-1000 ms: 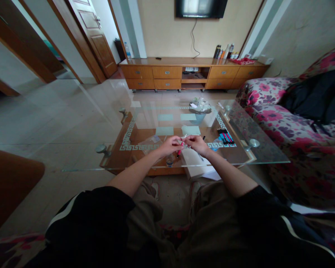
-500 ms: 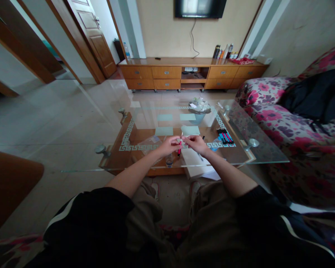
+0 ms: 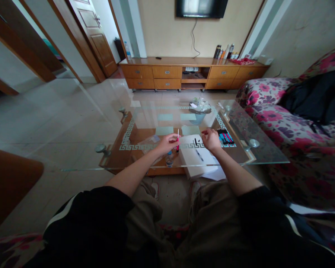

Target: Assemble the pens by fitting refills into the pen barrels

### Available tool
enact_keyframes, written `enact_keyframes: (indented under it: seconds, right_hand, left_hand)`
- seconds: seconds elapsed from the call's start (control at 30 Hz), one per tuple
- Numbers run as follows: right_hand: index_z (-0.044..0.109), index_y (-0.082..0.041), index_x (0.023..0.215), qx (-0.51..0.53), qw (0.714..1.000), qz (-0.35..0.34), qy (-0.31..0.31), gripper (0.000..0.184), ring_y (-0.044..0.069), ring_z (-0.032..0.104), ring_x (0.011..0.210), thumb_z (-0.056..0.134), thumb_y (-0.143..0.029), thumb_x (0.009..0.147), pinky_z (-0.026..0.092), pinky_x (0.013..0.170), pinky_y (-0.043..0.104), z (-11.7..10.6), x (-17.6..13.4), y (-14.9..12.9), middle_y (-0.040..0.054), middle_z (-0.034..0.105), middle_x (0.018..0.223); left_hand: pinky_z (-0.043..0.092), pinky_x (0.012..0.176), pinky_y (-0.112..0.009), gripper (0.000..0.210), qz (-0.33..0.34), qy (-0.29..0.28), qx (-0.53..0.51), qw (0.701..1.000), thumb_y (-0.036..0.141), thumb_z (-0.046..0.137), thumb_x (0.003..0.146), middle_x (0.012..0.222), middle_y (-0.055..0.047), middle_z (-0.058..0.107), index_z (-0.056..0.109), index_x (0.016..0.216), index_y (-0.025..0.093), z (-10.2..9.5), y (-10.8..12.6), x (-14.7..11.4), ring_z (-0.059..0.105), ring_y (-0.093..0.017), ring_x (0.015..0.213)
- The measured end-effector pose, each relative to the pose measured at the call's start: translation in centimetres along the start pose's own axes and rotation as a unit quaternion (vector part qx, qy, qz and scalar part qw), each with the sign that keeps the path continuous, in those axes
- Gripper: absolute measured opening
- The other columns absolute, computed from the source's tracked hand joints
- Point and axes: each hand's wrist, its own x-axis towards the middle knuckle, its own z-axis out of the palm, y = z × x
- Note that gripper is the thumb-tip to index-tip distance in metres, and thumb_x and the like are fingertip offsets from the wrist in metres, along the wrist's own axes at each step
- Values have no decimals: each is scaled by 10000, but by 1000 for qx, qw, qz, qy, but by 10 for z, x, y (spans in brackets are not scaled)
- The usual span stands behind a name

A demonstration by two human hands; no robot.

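Observation:
My left hand (image 3: pixel 167 143) is closed around a red pen (image 3: pixel 178 148) with dark ends, held upright above the glass table. A thin pale shaft sticks up from the pen's top. To the right, my right hand (image 3: pixel 211 139) hovers at the tabletop with its fingers curled in a pinch; what lies between the fingertips is too small to make out. Small black pen parts (image 3: pixel 195 142) lie just left of it. On its other side is a row of black, blue and red pens (image 3: pixel 225 137).
Beneath the glass table (image 3: pixel 162 108) a white box (image 3: pixel 191 160), a pen (image 3: pixel 199 155) and a small bottle (image 3: pixel 169 159) show through. Beyond stands a filled waste basket (image 3: pixel 198 117). A floral sofa (image 3: pixel 268 111) with a black bag (image 3: pixel 315 96) is at the right.
My right hand has left the top of the red pen and moved right, toward the row of pens, uncovering small black parts. My left hand still holds the pen, slightly farther left.

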Motion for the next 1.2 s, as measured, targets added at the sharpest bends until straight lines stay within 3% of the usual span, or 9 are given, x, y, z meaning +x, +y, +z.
enact_keyframes:
  seconds: [0.13,0.4,0.73,1.2]
  right_hand:
    - [754,-145,952,-69,997,-4,-29,272,325,518,1024,538,-264,838,422,942,431,-2,0,0,170,623,1018]
    - [707,-140,1112,-82,996,11,-28,345,320,512,1030,497,-182,840,421,926,414,-3,0,2,174,601,1082]
    - [638,-337,1293,-152,974,-20,-169,418,404,377,1244,512,-441,908,354,960,560,-8,-14,-19,122,410,1451]
    - [576,-421,1353,-156,968,-9,-198,495,427,375,1255,586,-550,876,357,953,582,-2,-14,-12,122,400,1460]
  left_hand:
    - [521,618,-221,431,-16,2,2,1000,353,759,775,888,-52,690,621,1128,147,-1,0,0,627,-120,699]
    - [515,605,-222,420,-13,3,7,1000,360,762,770,908,-63,698,633,1106,143,-2,1,0,636,-131,711]
    - [486,584,-214,415,-6,5,3,1000,371,770,754,923,-74,714,649,1075,138,-1,-2,1,629,-127,695]
    - [480,569,-211,423,-3,-4,8,1000,372,765,760,913,-81,717,651,1083,124,-1,0,1,625,-129,689]
